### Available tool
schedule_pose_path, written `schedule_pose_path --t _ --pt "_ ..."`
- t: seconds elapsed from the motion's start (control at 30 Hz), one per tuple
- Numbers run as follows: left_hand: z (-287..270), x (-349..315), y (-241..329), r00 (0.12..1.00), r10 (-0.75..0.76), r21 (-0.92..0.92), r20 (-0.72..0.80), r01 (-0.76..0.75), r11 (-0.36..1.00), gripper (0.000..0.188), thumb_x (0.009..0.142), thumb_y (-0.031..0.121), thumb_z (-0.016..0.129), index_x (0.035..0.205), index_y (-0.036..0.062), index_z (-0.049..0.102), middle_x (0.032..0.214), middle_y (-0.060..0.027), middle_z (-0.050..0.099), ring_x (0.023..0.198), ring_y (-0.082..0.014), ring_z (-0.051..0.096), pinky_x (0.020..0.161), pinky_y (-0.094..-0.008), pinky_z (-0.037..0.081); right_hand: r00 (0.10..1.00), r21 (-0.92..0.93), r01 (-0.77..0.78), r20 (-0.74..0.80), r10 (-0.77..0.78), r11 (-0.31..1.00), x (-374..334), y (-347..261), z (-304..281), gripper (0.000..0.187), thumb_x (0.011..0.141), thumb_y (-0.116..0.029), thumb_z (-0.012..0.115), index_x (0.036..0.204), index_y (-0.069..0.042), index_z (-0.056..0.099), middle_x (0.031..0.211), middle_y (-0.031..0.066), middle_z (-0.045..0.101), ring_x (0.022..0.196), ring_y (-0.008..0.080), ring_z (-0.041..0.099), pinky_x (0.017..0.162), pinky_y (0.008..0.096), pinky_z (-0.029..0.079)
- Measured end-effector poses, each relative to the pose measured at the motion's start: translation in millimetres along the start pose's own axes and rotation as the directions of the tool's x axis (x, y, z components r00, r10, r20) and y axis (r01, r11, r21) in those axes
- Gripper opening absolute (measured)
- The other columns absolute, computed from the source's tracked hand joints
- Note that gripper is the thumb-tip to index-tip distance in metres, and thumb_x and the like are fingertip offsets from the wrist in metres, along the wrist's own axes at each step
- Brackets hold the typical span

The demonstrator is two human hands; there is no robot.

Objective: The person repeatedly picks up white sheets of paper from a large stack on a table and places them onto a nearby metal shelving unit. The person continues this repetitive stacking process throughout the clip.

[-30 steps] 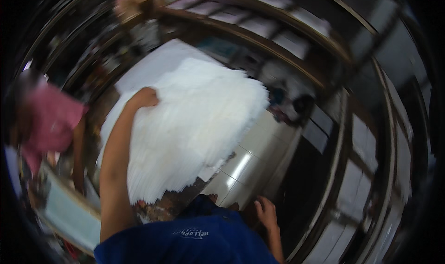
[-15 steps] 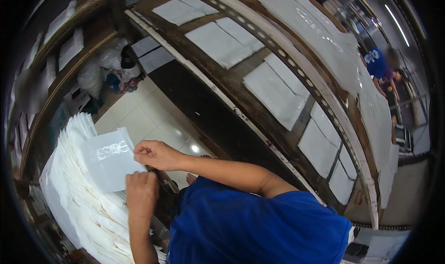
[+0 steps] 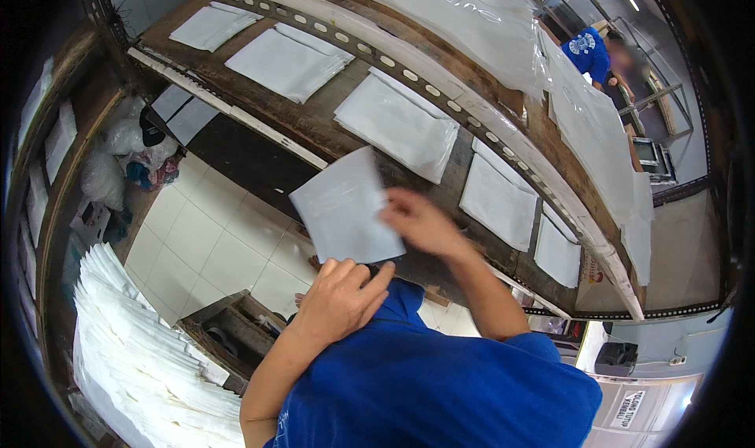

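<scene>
A flat, whitish plastic bag (image 3: 342, 204) is held up in front of me, tilted, in the middle of the view. My left hand (image 3: 342, 295) is closed on its lower edge, with the index finger lying along that edge. At the bag's right edge is my right hand (image 3: 417, 216), slightly smeared by motion, its fingers curled in on the edge. The fingertips behind the bag are hidden.
A tall stack of white bags (image 3: 141, 354) stands at lower left. Ahead, a shelf (image 3: 314, 122) with a perforated metal edge bears several piles of white bags (image 3: 397, 122). Clear plastic sheets (image 3: 472, 23) cover the level above. A person in blue (image 3: 590, 51) is at far right.
Both hands have carried the bag from the stack rightward to in front of the shelf. My view has turned to the right.
</scene>
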State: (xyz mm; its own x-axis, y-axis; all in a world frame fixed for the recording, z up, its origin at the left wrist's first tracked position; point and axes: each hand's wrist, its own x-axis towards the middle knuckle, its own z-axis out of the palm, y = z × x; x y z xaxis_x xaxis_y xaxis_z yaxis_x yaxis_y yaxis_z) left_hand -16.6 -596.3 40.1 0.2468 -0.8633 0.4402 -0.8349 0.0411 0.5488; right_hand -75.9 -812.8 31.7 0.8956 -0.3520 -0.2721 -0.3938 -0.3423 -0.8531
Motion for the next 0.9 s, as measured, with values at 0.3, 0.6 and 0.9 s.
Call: schedule_pose_path --t 0.3,0.6,0.9 --pt "14 -62 -35 0.92 -0.387 0.063 0.053 0.384 0.921 0.035 0.082 0.018 0.066 0.113 0.003 0.063 0.081 -0.0112 0.058 0.082 -0.0276 0.056 0.076 -0.0386 0.042 0.677 0.092 -0.307 -0.678 0.285 0.947 -111 185 -243 0.036 0.086 -0.018 0.062 0.118 -0.005 0.057 0.077 -0.0006 0.06 0.051 0.0051 0.042 0.046 0.0226 0.032" --pt "12 -119 -48 0.691 -0.721 0.017 0.048 0.721 0.692 0.032 0.084 0.014 0.063 0.112 -0.0021 0.063 0.085 -0.0175 0.062 0.085 -0.034 0.058 0.082 -0.0429 0.044 0.512 -0.507 -0.522 -0.829 -0.224 0.686 -141 364 -302 0.033 0.084 -0.02 0.065 0.113 -0.004 0.062 0.082 0.0072 0.065 0.061 0.0135 0.057 0.057 0.0299 0.047" --pt "15 -137 -49 0.684 -0.729 -0.025 0.001 0.729 0.684 0.032 0.084 0.012 0.062 0.112 -0.0031 0.062 0.08 -0.0177 0.06 0.079 -0.0333 0.057 0.079 -0.0428 0.044 0.643 -0.24 -0.287 -0.766 0.001 0.928 -157 408 -336 0.024 0.083 -0.019 0.062 0.1 -0.003 0.066 0.081 0.0107 0.069 0.067 0.0185 0.065 0.064 0.0324 0.051"
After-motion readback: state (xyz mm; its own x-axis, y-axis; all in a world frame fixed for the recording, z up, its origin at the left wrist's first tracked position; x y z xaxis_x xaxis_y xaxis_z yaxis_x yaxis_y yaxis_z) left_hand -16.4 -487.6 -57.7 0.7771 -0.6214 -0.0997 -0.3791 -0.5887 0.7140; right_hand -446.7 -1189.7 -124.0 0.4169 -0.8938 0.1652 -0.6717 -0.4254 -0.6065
